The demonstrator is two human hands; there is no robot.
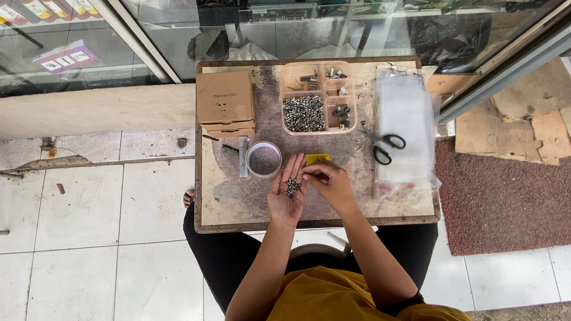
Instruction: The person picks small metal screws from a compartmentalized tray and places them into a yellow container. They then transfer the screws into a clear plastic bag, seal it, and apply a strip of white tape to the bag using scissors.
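My left hand (286, 196) lies palm up over the worn table (234, 198), cupping a small heap of dark metal screws (292, 186). My right hand (328, 179) is beside it, fingertips pinched together at the heap, touching the screws. A small yellow object (317, 158) lies just beyond my right hand. A roll of tape (264, 159) sits to the left of my hands. A pink compartment tray (317, 97) with many screws stands further back.
Cardboard boxes (225, 103) are stacked at the back left of the table. Black-handled scissors (388, 148) rest on a stack of clear plastic bags (403, 124) at the right. Glass shopfront behind, tiled floor left, red mat (519, 196) right.
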